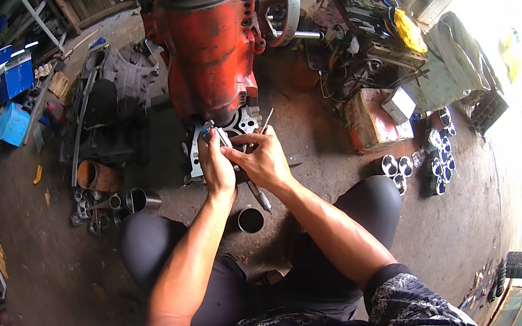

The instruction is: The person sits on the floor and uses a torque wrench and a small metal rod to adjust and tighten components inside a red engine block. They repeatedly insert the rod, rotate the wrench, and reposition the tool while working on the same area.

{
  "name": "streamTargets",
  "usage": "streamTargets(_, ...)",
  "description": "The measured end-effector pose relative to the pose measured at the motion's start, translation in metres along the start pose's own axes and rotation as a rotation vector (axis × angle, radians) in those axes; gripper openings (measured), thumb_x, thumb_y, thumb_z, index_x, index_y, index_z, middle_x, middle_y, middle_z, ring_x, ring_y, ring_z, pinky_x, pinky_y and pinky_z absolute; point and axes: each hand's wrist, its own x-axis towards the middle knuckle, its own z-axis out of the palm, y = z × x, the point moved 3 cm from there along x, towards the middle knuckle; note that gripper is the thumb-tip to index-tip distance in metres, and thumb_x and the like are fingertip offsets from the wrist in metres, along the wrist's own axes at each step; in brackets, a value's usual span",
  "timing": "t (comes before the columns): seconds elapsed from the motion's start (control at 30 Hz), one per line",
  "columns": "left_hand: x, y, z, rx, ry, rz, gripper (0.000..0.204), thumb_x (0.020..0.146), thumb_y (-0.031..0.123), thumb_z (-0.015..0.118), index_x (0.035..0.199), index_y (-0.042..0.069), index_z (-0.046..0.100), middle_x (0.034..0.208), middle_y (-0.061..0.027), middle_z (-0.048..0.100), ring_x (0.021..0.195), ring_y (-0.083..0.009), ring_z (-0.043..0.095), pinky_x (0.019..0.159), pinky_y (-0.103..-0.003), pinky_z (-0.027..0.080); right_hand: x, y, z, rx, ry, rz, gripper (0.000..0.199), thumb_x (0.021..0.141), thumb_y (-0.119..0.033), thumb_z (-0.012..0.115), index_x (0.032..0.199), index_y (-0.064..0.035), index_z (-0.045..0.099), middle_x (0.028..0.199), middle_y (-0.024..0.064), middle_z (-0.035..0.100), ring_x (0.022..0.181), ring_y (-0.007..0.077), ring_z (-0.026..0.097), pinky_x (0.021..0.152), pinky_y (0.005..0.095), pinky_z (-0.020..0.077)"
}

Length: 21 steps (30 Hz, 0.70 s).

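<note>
My left hand [217, 167] and my right hand [264, 161] meet in front of the red machine column [205, 55]. Between them is a small, pale, narrow metal piece [223, 137], held in my left fingers and touched by my right thumb and fingertips. A thin rod [268, 119] sticks up out of my right hand, its lower part hidden by the fingers. Just behind and below both hands lies a grey metal engine block [194, 161] with round bores, under the column. A dark metal bar [260, 198] slants down below my right hand.
An open cylinder sleeve [250, 220] stands on the floor between my knees. A handwheel [281, 2] juts from the column's right. Metal sleeves [143, 200] and a rusty can [97, 176] stand at left. Right are a worn box [375, 120] and several shiny cylinders [441, 164].
</note>
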Motion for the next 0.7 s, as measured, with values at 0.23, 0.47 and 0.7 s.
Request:
streamTargets(0.23, 0.0, 0.004, 0.01, 0.001, -0.019, 0.035, 0.044, 0.104, 0.029, 0.047, 0.137, -0.001, 0.045, 0.128, -0.0104, 0.053, 0.119, -0.0183, 0.049, 0.104, -0.034, 0.037, 0.012, 0.011, -0.003, 0.134, -0.017, 0.087, 0.044, 0.072, -0.035, 0.087, 0.092, 0.0019, 0.076, 0.109, 0.0214, 0.054, 0.097, 0.0302, 0.06, 0.081, 0.0372, 0.0512)
streamTargets(0.47, -0.004, -0.005, 0.019, -0.098, -0.033, -0.023, 0.059, 0.104, 0.03, 0.052, 0.149, -0.003, 0.031, 0.141, -0.0143, 0.047, 0.129, -0.0195, 0.046, 0.109, -0.032, 0.035, 0.015, 0.016, -0.012, 0.255, -0.015, 0.177, 0.034, 0.077, -0.026, 0.083, 0.091, 0.0037, 0.075, 0.07, 0.0076, 0.068, 0.062, 0.0119, 0.061, 0.059, 0.0282, 0.0498)
streamTargets(0.7, -0.009, -0.012, 0.014, -0.15, 0.001, -0.114, 0.044, 0.103, 0.026, 0.054, 0.141, 0.005, 0.042, 0.113, -0.0062, 0.06, 0.101, -0.0144, 0.059, 0.089, -0.03, 0.05, 0.013, 0.026, -0.022, 0.326, -0.013, 0.168, 0.035, 0.074, -0.026, 0.085, 0.087, 0.0055, 0.074, 0.073, 0.0083, 0.065, 0.064, 0.0135, 0.059, 0.058, 0.0293, 0.0481)
